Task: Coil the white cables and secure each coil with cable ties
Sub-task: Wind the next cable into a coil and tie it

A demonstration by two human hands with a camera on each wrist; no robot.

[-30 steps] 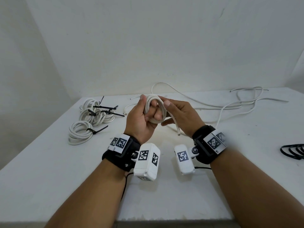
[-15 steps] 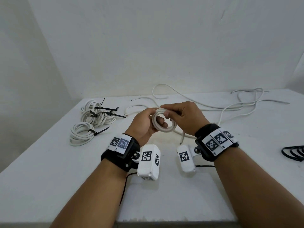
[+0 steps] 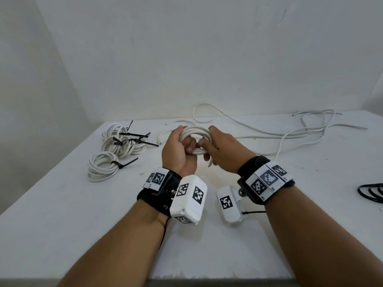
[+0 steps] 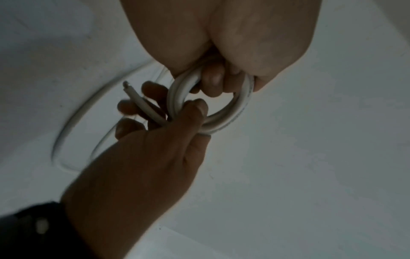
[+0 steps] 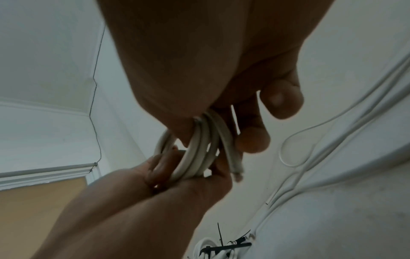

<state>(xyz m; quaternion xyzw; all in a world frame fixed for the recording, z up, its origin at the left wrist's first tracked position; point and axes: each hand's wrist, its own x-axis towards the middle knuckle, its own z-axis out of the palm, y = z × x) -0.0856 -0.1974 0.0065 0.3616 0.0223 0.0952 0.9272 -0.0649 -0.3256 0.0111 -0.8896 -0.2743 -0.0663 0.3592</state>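
Observation:
A small white cable coil (image 3: pixel 195 133) is held above the table between both hands. My left hand (image 3: pixel 182 151) grips its left side, fingers curled through the ring. My right hand (image 3: pixel 213 149) pinches the right side, and the cable's short free end (image 3: pixel 210 164) hangs below it. In the left wrist view my left hand's fingers (image 4: pixel 213 82) hook through the coil (image 4: pixel 240 106), with the free end (image 4: pixel 138 99) sticking out past the right hand (image 4: pixel 144 157). The right wrist view shows the coil's turns (image 5: pixel 199 154) bunched between both hands.
Tied white coils with black cable ties (image 3: pixel 122 141) and one more tied coil (image 3: pixel 103 166) lie at the left. Loose white cables (image 3: pixel 290 132) sprawl across the back and right of the white table (image 3: pixel 207 245). Black cable ties (image 3: pixel 371 192) lie at the right edge.
The trailing cable has been wound in; only a short end hangs now. Both hands have shifted slightly away from me, and the coil lies flatter than a second ago.

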